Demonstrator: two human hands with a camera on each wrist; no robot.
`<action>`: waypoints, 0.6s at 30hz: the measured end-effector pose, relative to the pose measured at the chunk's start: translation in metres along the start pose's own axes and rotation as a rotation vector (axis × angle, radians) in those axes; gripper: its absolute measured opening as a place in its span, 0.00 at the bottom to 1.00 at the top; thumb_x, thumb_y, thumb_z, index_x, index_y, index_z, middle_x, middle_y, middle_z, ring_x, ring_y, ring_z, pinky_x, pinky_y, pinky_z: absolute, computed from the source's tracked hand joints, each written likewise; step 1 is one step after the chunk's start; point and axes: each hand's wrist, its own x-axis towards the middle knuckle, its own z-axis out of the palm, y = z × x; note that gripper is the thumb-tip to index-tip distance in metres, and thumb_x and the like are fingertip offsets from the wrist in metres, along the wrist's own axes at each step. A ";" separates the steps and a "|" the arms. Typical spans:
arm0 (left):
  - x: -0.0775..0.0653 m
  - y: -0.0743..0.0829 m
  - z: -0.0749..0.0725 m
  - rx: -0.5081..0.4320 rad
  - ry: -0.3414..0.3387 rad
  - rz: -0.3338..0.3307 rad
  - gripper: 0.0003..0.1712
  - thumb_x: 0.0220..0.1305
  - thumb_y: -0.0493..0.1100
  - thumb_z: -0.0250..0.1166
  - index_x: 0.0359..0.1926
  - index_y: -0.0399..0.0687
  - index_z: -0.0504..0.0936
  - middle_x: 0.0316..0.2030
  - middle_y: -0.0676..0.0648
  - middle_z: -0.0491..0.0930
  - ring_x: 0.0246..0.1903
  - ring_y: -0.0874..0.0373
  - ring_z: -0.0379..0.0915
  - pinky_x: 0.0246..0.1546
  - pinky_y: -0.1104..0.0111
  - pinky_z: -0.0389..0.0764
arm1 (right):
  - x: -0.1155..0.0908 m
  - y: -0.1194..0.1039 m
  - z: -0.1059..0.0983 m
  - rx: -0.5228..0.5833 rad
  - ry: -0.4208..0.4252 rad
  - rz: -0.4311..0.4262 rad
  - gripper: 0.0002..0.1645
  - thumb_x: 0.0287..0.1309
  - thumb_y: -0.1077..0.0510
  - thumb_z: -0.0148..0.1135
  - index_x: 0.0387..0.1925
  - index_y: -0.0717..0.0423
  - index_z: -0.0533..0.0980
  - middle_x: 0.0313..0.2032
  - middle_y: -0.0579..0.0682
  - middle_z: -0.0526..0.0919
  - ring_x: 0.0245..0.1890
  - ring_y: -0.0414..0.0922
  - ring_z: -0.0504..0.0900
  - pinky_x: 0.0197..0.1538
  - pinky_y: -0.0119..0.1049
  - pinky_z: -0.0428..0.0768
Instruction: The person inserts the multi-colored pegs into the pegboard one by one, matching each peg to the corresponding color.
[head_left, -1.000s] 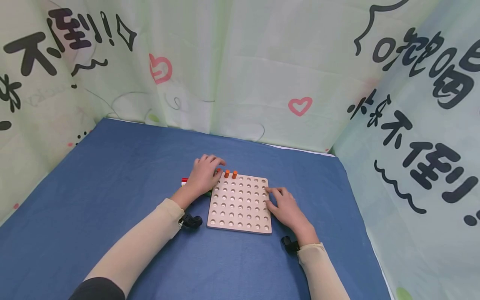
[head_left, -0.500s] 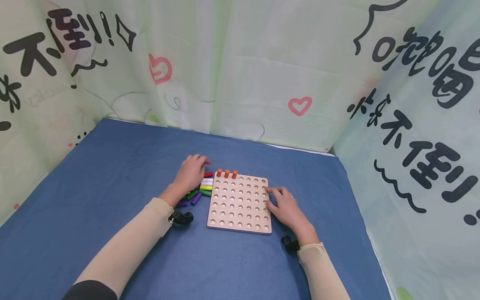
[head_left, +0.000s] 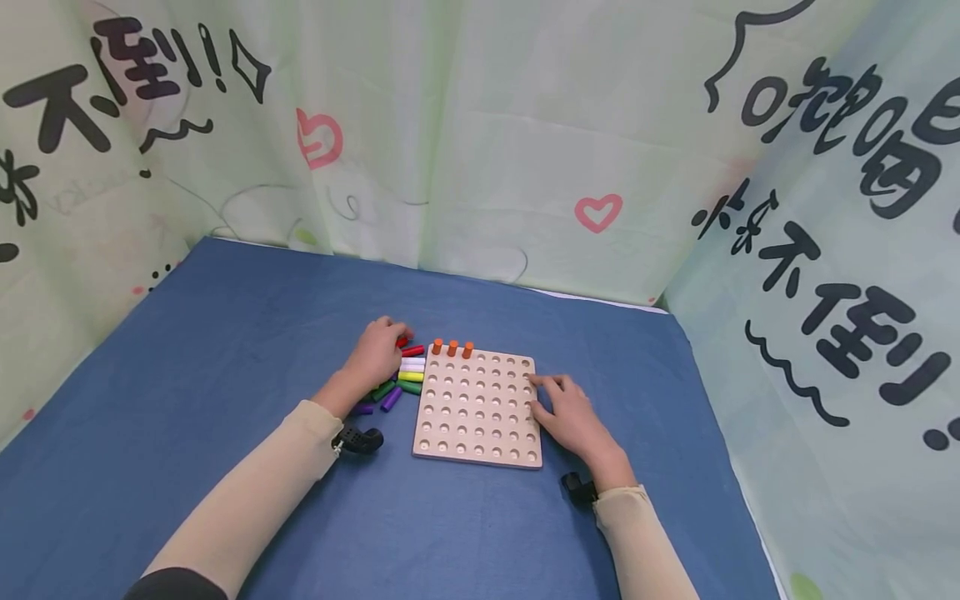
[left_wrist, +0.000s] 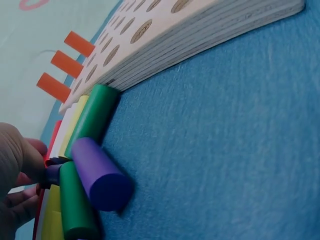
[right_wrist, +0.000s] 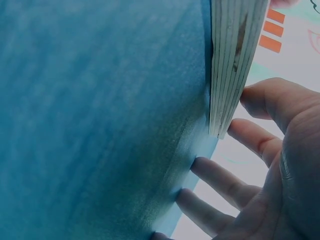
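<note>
Well, a pale, square board (head_left: 471, 422), all round holes and layered edges, lies flat on blue cloth (head_left: 480, 533), three orange pegs (head_left: 453, 348) standing at its far left corner. Right hand (head_left: 573, 412) is spread, fingertips against its right edge. Left hand (head_left: 377, 354) hangs over loose coloured pegs (head_left: 411, 377), fingertips at a red peg (head_left: 402, 342); pinched or not, I can't tell.
</note>
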 end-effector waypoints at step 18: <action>-0.004 -0.001 -0.005 -0.002 0.040 -0.004 0.21 0.65 0.26 0.55 0.55 0.41 0.81 0.52 0.38 0.77 0.52 0.41 0.74 0.50 0.52 0.79 | 0.000 -0.001 -0.002 0.010 -0.007 -0.002 0.30 0.76 0.49 0.56 0.74 0.49 0.68 0.67 0.64 0.69 0.68 0.65 0.68 0.65 0.65 0.69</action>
